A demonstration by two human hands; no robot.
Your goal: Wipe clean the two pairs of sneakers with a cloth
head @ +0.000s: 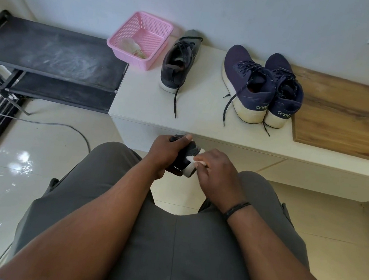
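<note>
Right, four sneakers in play, and three of them sit on the white desk [141,102]. One dark grey sneaker [179,63] stands alone near the middle, heel toward us, its black lace trailing down toward the desk's front edge. To its right the two navy sneakers [261,86] stand side by side and touching, thick cream soles, heels toward us, with pale lettering on each heel tab and speckled laces hanging loose.

The fourth, a dark grey sneaker with a white sole [185,157], is off the desk and up in both hands, held just in front of the desk edge above the person's knees. The left hand [165,152] grasps it from the left, fingers wrapped round the upper and the thumb lying across the top. The right hand [217,174] has its fingers curled round a small white cloth [196,161], pressed against the white sole at the near end of the shoe. A dark bracelet [236,208] rings the right wrist.

One pink plastic basket [145,32] sits at the desk's left end, just beside the lone grey sneaker, with a crumpled pale cloth [132,47] lying inside it. One black shoe rack [50,53], dusty on its top shelf, stands left of the desk. One wooden board [349,118] lies on the right, touching the navy pair.
</note>
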